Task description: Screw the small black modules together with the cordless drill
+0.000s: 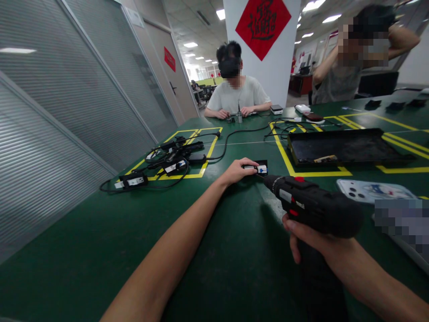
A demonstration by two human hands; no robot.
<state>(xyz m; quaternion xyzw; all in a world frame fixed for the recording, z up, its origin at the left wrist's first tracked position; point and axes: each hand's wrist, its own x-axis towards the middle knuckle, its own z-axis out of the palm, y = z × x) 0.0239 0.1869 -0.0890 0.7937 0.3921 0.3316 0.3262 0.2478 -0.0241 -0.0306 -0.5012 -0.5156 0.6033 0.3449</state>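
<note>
My left hand [237,171] reaches across the green table [100,241] and pinches a small black box with a white label [257,167], holding it flat on the surface. My right hand [303,235] grips the handle of a black electric screwdriver with red buttons [311,203]. The tool's tip points left and up at the small box, almost touching its near edge.
A pile of black power adapters and cables [167,158] lies at left inside yellow tape lines. At right sit a black tray [345,147] and a phone [368,190]. One person sits at the far end [238,96]; another stands at back right [348,67].
</note>
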